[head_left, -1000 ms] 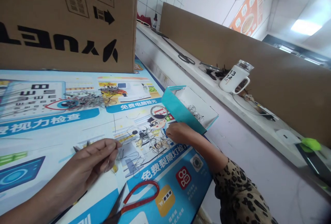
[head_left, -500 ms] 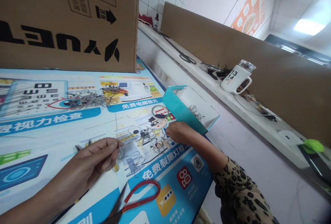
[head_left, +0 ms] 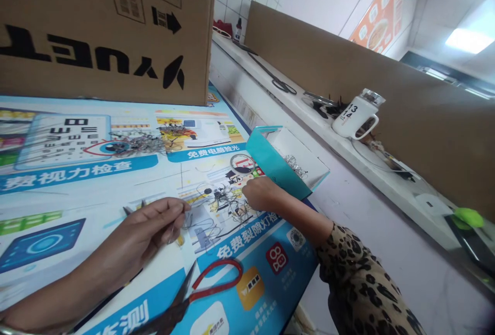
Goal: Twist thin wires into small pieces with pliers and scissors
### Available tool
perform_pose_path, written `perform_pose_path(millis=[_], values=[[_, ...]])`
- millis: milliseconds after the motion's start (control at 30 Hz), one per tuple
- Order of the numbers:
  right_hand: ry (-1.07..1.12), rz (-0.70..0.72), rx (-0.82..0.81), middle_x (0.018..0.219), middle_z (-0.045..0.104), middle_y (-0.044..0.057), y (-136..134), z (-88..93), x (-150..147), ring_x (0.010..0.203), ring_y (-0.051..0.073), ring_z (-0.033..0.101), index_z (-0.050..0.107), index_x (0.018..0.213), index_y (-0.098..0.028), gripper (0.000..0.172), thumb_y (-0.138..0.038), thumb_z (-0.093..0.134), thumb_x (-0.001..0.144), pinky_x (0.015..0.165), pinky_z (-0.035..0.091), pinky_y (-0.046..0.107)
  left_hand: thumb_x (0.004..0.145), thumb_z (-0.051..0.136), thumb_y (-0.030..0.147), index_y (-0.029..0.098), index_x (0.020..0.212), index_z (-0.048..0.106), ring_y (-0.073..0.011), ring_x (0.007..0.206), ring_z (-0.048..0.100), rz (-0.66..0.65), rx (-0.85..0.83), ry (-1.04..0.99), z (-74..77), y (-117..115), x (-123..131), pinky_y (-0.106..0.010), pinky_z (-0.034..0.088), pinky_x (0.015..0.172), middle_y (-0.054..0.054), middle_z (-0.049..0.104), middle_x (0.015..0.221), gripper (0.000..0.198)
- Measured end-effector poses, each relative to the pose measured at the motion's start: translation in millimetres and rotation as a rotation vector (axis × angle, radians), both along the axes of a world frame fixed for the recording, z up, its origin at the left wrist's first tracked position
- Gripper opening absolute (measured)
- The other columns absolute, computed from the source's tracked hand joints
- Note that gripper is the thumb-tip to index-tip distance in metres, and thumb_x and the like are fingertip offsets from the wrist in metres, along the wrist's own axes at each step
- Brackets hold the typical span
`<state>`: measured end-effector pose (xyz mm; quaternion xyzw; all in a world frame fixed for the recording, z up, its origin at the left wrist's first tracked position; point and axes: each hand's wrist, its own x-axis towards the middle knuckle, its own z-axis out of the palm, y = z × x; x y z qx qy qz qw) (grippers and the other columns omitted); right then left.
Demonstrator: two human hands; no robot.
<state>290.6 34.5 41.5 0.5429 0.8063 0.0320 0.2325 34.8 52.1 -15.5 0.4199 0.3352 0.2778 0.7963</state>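
Leftward, mid-frame, the curled right hand is nudged, contents hidden; tangle apparently being worked, wire pinched in left hand.

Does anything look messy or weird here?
Yes! The carton at the back left has upside-down letters. Also, thin wires lie in messy tangles on the table, outside the teal box.

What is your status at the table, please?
Left grip pinching thin wire. Right grip curled by teal box, fingertips hidden. Wire tangle between them. Red-handled scissors lie close by.
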Motion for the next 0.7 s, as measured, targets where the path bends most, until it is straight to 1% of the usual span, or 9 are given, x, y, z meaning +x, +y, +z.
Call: perform_pose_path(millis=[100, 200, 267, 367, 467, 533, 633, 700], values=[[0.063, -0.092, 0.036, 0.093, 0.066, 0.012, -4, -2.2, 11, 0.082, 0.022, 0.061, 0.062, 0.088, -0.014, 0.018, -0.02, 0.049, 0.079, 0.062, 0.042, 0.028, 0.083, 0.056, 0.039, 0.018, 0.072, 0.057, -0.0088, 0.053, 0.035, -0.005, -0.003, -0.015, 1.4, 0, 0, -0.016, 0.037, 0.052, 0.003, 0.047, 0.058, 0.023], [0.131, -0.139, 0.15, 0.09, 0.065, 0.01, -2, -0.8, 23, 0.081, 0.02, 0.06, 0.061, 0.084, -0.015, 0.018, -0.019, 0.044, 0.082, 0.063, 0.039, 0.026, 0.083, 0.056, 0.037, 0.018, 0.072, 0.056, -0.0075, 0.052, 0.033, 0.004, 0.001, -0.041, 2.8, 0, 1, -0.015, 0.034, 0.049, 0.003, 0.049, 0.062, 0.022], [0.171, -0.178, 0.256, 0.089, 0.065, 0.009, 9, -0.1, 27, 0.08, 0.02, 0.059, 0.061, 0.084, -0.015, 0.02, -0.019, 0.041, 0.085, 0.063, 0.038, 0.026, 0.083, 0.056, 0.036, 0.017, 0.072, 0.056, -0.0071, 0.051, 0.031, 0.002, -0.002, -0.049, 3.0, 0, 1, -0.014, 0.033, 0.049, 0.003, 0.048, 0.06, 0.022], [0.19, -0.256, 0.355, 0.091, 0.064, 0.011, 37, -2.5, 28, 0.08, 0.02, 0.057, 0.06, 0.087, -0.013, 0.023, -0.02, 0.038, 0.088, 0.063, 0.038, 0.027, 0.084, 0.055, 0.037, 0.017, 0.072, 0.057, -0.0073, 0.051, 0.032, 0.003, -0.016, -0.054, 2.1, 1, 2, -0.015, 0.034, 0.05, 0.003, 0.046, 0.058, 0.023], [0.162, -0.291, 0.353, 0.094, 0.063, 0.015, 65, -8.7, 26, 0.081, 0.022, 0.057, 0.06, 0.092, -0.011, 0.019, -0.015, 0.042, 0.085, 0.064, 0.04, 0.028, 0.083, 0.056, 0.037, 0.016, 0.073, 0.059, -0.0071, 0.051, 0.032, 0.021, -0.006, -0.058, -0.9, 1, 3, -0.015, 0.033, 0.048, 0.003, 0.048, 0.058, 0.023], [0.134, -0.281, 0.318, 0.095, 0.062, 0.017, 75, -13.5, 26, 0.082, 0.022, 0.057, 0.06, 0.094, -0.011, 0.019, -0.011, 0.045, 0.083, 0.065, 0.041, 0.027, 0.083, 0.057, 0.037, 0.016, 0.074, 0.059, -0.0066, 0.049, 0.031, 0.026, 0.002, -0.062, -3.7, 2, 3, -0.015, 0.032, 0.047, 0.002, 0.049, 0.059, 0.023], [0.107, -0.241, 0.268, 0.096, 0.062, 0.016, 80, -18.3, 28, 0.082, 0.022, 0.057, 0.06, 0.093, -0.011, 0.019, -0.009, 0.047, 0.08, 0.066, 0.042, 0.027, 0.083, 0.057, 0.037, 0.016, 0.08, 0.061, -0.0066, 0.049, 0.031, 0.022, 0.005, -0.075, -6.9, 3, 3, -0.016, 0.033, 0.046, 0.002, 0.05, 0.06, 0.021], [0.102, -0.223, 0.255, 0.095, 0.062, 0.014, 80, -18.4, 29, 0.082, 0.022, 0.058, 0.061, 0.09, -0.011, 0.017, -0.009, 0.048, 0.078, 0.065, 0.041, 0.027, 0.083, 0.056, 0.037, 0.017, 0.082, 0.062, -0.0066, 0.049, 0.032, 0.018, 0.003, -0.082, -7.9, 4, 3, -0.016, 0.034, 0.047, 0.002, 0.049, 0.06, 0.021]])
